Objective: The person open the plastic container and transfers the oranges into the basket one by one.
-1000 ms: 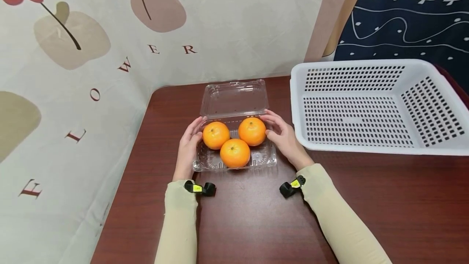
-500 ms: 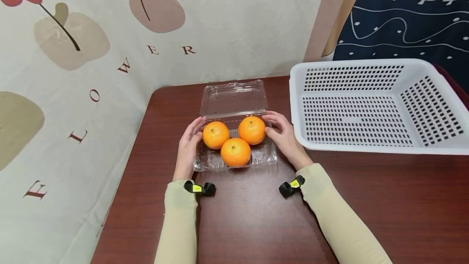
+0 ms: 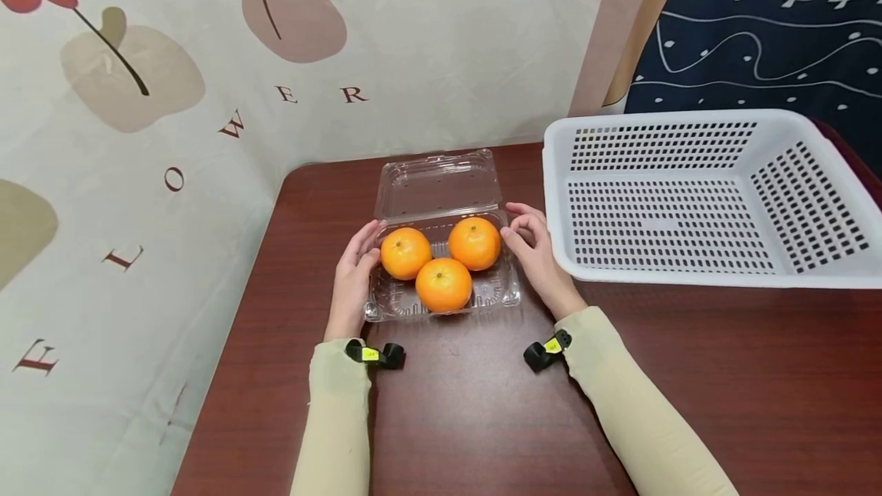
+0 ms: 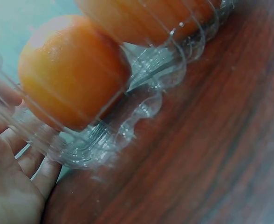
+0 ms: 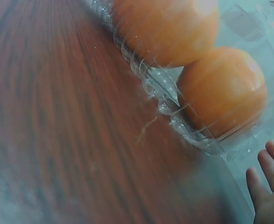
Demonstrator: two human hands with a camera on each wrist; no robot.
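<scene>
we have three oranges point(image 3: 444, 285) inside the clear plastic box point(image 3: 494, 294), its long axis running left to right; our left hand point(image 3: 354, 274) is nearer, relaxed fingers touching the box's left wall, while our right hand point(image 3: 543, 260), grasping nothing, hovers just beside its right wall.

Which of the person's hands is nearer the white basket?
The right hand. It is just left of the basket, by the right side of the box; the left hand is farther off, at the box's left side.

Three oranges point(image 3: 444, 285) in a container point(image 3: 491, 297), basket point(image 3: 689, 278) to the right.
</scene>
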